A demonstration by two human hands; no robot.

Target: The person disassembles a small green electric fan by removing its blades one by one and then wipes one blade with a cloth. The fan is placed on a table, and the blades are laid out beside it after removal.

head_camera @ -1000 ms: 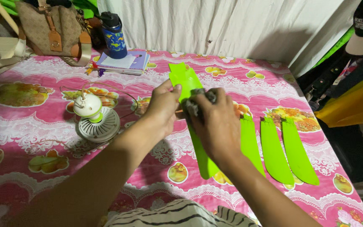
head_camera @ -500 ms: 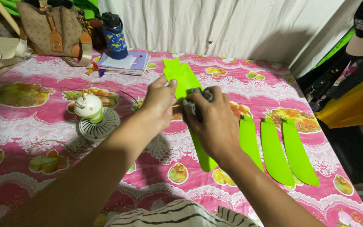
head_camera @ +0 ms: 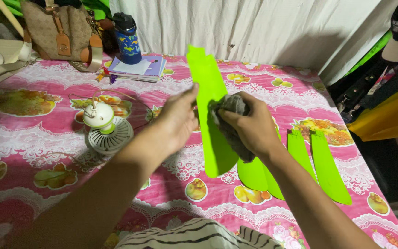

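Head view: the left hand grips the left edge of a long green fan blade, lifted off the pink flowered tablecloth at centre frame with its notched end towards 12 o'clock, while the right hand clenches a grey cloth pressed flat on the blade's face. Off at 3 o'clock, more green blades lie on the cloth; at 9 o'clock sits the white fan motor, and up at 11 o'clock a blue bottle, capped with contents unseen, stands just beside a brown handbag, what's inside hidden too
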